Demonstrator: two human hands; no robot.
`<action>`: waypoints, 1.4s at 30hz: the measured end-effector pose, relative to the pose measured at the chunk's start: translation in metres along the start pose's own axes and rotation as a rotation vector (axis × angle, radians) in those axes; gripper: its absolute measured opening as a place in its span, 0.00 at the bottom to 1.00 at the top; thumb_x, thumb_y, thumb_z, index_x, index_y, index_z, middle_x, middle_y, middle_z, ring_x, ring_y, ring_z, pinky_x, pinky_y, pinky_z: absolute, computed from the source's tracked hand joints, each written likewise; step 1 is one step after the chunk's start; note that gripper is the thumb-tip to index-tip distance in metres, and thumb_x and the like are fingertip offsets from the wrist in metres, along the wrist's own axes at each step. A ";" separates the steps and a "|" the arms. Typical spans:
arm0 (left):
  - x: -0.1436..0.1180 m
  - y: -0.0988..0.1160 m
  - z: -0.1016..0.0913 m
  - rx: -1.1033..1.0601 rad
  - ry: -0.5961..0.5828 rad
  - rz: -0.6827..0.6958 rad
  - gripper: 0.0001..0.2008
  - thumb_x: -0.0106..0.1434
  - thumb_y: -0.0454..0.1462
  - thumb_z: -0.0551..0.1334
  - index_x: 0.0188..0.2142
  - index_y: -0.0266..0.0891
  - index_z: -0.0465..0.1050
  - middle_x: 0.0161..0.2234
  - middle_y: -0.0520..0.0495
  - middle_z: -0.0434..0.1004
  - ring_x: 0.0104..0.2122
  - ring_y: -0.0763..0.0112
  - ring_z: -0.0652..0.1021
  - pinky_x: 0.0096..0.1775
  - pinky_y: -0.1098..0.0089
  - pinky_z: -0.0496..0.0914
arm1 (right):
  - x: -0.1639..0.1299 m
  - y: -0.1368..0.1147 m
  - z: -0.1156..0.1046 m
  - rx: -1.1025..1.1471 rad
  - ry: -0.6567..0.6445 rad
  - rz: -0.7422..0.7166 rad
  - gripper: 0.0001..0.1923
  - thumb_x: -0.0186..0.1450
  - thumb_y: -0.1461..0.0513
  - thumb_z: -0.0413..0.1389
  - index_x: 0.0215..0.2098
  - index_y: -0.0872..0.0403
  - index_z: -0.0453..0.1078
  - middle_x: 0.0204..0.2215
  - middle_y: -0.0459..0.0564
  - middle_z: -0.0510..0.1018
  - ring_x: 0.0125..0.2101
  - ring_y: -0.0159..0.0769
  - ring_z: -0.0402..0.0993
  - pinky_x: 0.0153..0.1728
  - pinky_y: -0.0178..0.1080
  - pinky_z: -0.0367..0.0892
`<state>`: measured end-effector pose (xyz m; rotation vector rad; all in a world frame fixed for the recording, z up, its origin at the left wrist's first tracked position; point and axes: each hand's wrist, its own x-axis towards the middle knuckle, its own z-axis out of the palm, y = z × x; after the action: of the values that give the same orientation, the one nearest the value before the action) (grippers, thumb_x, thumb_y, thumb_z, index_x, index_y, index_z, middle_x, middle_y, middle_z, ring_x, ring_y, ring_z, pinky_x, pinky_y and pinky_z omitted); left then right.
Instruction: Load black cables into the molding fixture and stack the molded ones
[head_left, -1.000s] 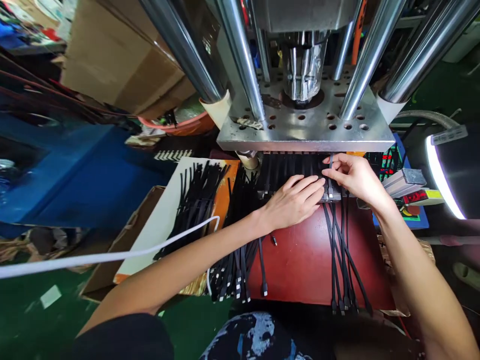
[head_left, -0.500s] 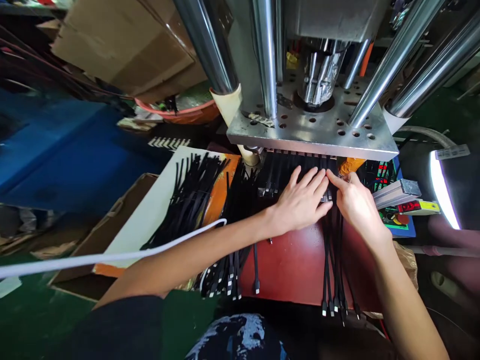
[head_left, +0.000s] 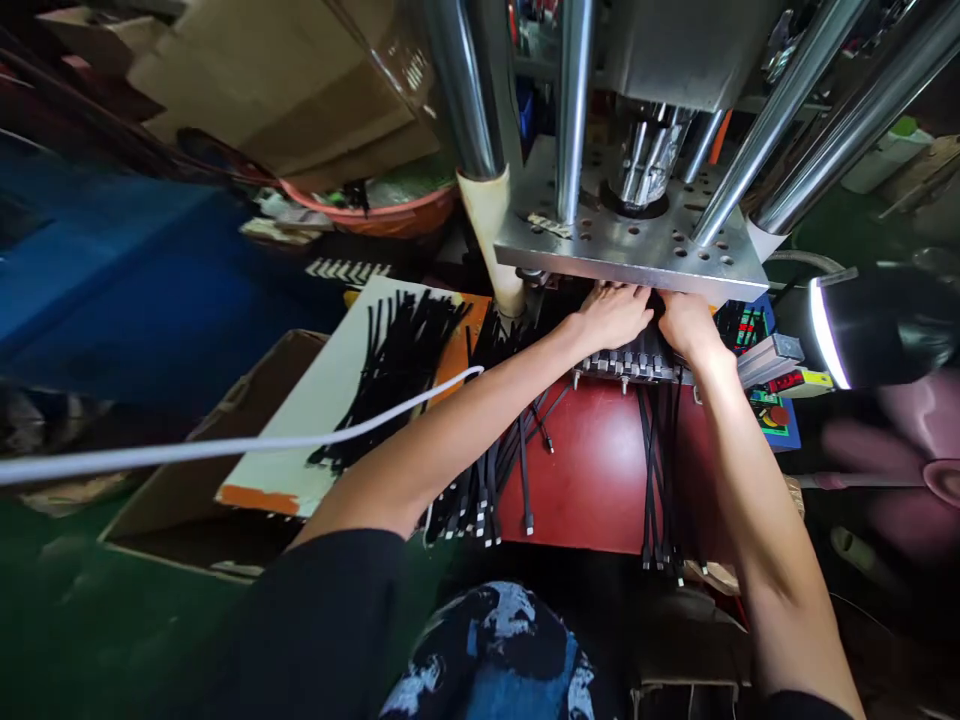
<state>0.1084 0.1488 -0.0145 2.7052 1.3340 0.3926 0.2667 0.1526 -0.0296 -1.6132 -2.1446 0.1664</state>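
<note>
My left hand [head_left: 619, 314] lies low over the row of metal slots on the mould fixture [head_left: 637, 364], its fingers stretched forward under the front edge of the steel press plate [head_left: 630, 255]. Close beside it, my right hand [head_left: 688, 322] reaches under the same edge, with its fingertips hidden. Whether it grips anything cannot be seen. Several black cables [head_left: 660, 470] with metal plugs hang from the fixture's front over the red table top [head_left: 585, 470]. More black cables [head_left: 487, 490] lie in a bundle to the left.
Steel columns [head_left: 574, 120] rise around the plate. At left, a white board [head_left: 300, 400] bears black cables beside a cardboard box [head_left: 187, 540]. A white cord [head_left: 300, 440] crosses above my left forearm. A lamp [head_left: 829, 335], control panel [head_left: 776, 420] and pink fan [head_left: 915, 460] stand right.
Both hands have moved forward, away from me, under the edge of the press plate. The fixture's front row of slots now shows. The camera view has shifted too.
</note>
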 end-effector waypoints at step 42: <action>-0.386 0.020 0.153 -1.084 0.431 -0.976 0.39 0.47 0.75 0.62 0.28 0.42 0.78 0.22 0.45 0.82 0.20 0.54 0.80 0.29 0.58 0.77 | -0.390 -0.019 0.155 0.926 0.455 0.904 0.34 0.47 0.30 0.64 0.23 0.51 0.73 0.16 0.46 0.76 0.17 0.41 0.71 0.19 0.40 0.66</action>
<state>-0.0599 -0.1650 -0.2291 0.9920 1.6285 1.1407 0.2692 -0.1919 -0.2700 -1.6331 -0.6702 0.8236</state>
